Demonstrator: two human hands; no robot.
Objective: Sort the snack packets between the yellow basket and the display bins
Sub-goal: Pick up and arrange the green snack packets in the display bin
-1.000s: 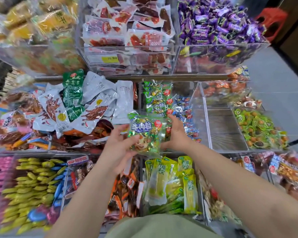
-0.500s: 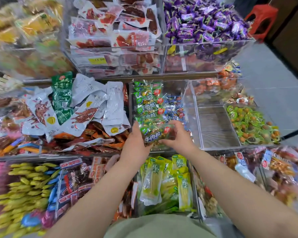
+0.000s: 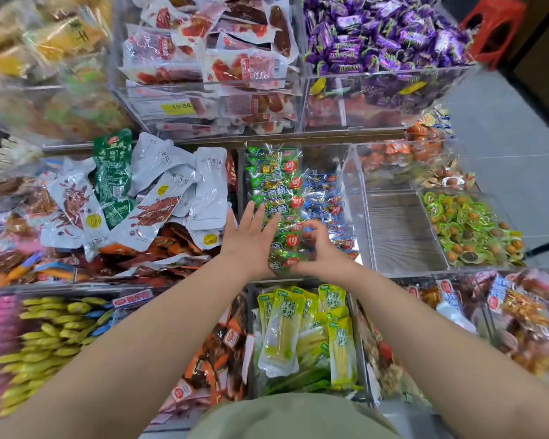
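Note:
A green snack packet [image 3: 287, 248] with a red round label lies at the front of the middle display bin [image 3: 351, 198], on top of a row of matching green packets [image 3: 273, 179] with blue ones beside them. My right hand [image 3: 325, 253] curls its fingers and thumb round the packet's right edge. Just left of the packet, my left hand [image 3: 248, 242] hovers with fingers straight and spread, touching its left side at most. The yellow basket is out of sight.
An empty clear compartment [image 3: 400, 229] is right of the middle bin, with green round snacks [image 3: 469, 226] beyond it. White pouches [image 3: 178, 191] fill the left bin. Yellow-green packets [image 3: 298, 327] are below my hands. Purple candies [image 3: 377, 30] and a red stool [image 3: 495, 23] are at the back.
Both hands carried the green packet forward and down into the middle bin. My left hand has let go and spread its fingers; my right hand stays on the packet.

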